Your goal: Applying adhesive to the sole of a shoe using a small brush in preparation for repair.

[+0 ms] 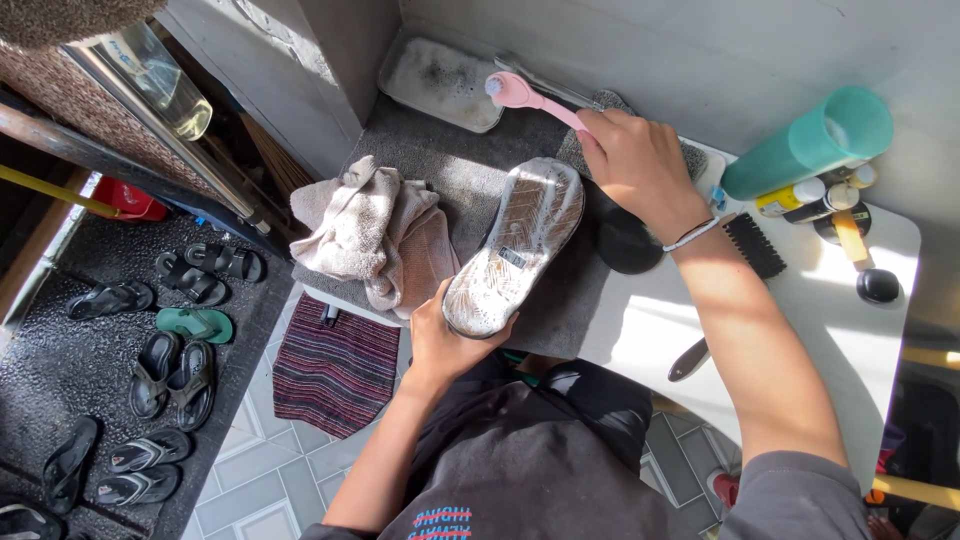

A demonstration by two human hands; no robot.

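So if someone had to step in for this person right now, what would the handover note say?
Left hand: grips the heel end of the shoe, sole up and soapy, on the grey mat.
Right hand: holds the pink brush, its head over the soapy tray, off the shoe.
Nearby: crumpled towel left of the shoe, black brush on the white table.
Done: sole is lathered.
Left: suds are not rinsed or wiped off.

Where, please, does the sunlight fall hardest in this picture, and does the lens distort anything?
Head view: hard sun bleaches the table at right and the right hand holding the pink brush; the arm casts a sharp shadow there. The sole, steadied by the left hand, is clearly lit. The floor with sandals lies in shade. Wide-angle edges bend.
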